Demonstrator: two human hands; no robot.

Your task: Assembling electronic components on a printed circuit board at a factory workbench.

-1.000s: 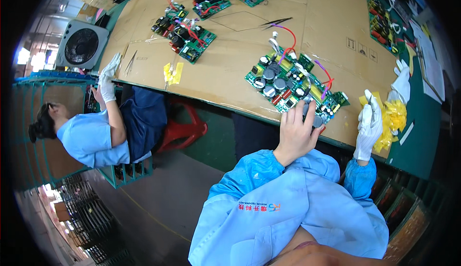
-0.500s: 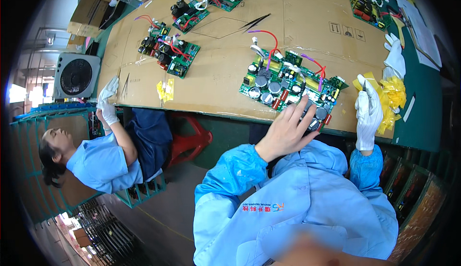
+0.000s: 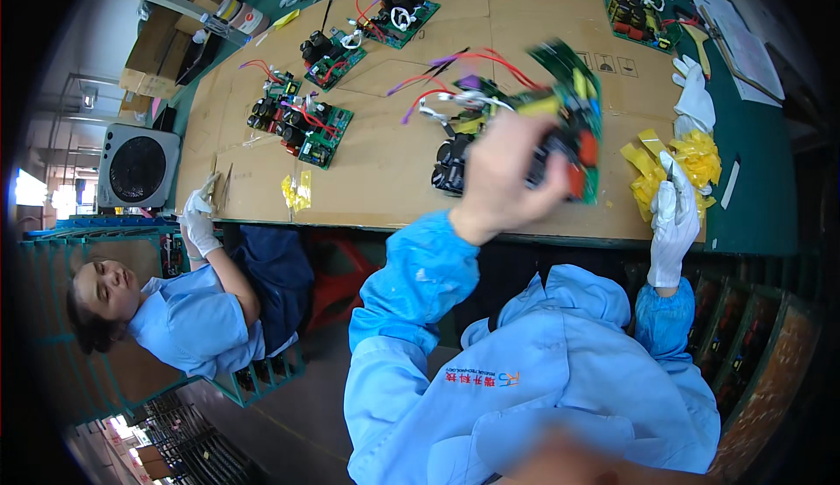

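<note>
My left hand [image 3: 512, 174], bare and smeared by motion, is closed on a green circuit board [image 3: 591, 135] crowded with black capacitors, red and yellow parts and loose red wires. The board stands tilted up off the cardboard, and its near parts are partly hidden behind the fingers. Over to the right, my right hand [image 3: 672, 222] wears a white glove. Its fingers are pressed together around a slim grey pointed tool that looks like tweezers [image 3: 669, 170]. Just beyond it lies a pile of yellow tape pieces [image 3: 697, 159].
Several similar boards [image 3: 319, 130] lie on the cardboard sheet [image 3: 376, 192] to the left, and another board [image 3: 634, 12] lies far right. A white glove [image 3: 694, 95] rests beyond the tape. At left, a co-worker with gloved hands [image 3: 201, 227] sits near a fan [image 3: 138, 165].
The board under my left hand has gone from lying flat to tilted up, its wires swinging left. My right hand stays by the tape. The co-worker's hands have lowered slightly.
</note>
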